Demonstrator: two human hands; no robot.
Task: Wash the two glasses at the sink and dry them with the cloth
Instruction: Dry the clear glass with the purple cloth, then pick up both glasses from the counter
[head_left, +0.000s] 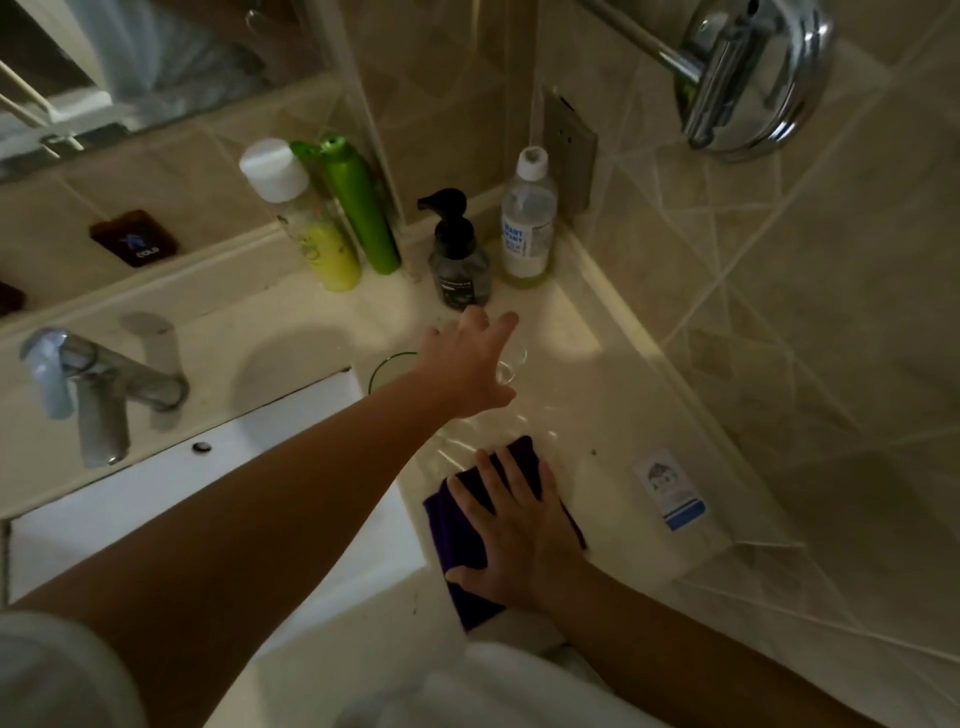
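Two clear glasses stand on the beige counter right of the sink (291, 483). One shows a greenish rim (388, 364); the other glass (511, 364) is partly hidden under my left hand (465, 364). That hand reaches across the basin with fingers spread and straight just above the second glass; I cannot tell whether it touches it. My right hand (519, 525) lies flat, fingers extended, on a dark purple cloth (457, 525) at the counter's near edge.
A chrome faucet (104, 395) stands left of the basin. Along the back wall are a yellow bottle (311, 228), a green bottle (363, 208), a black pump dispenser (457, 254) and a clear bottle (527, 218). A small card (670, 488) lies near the right wall.
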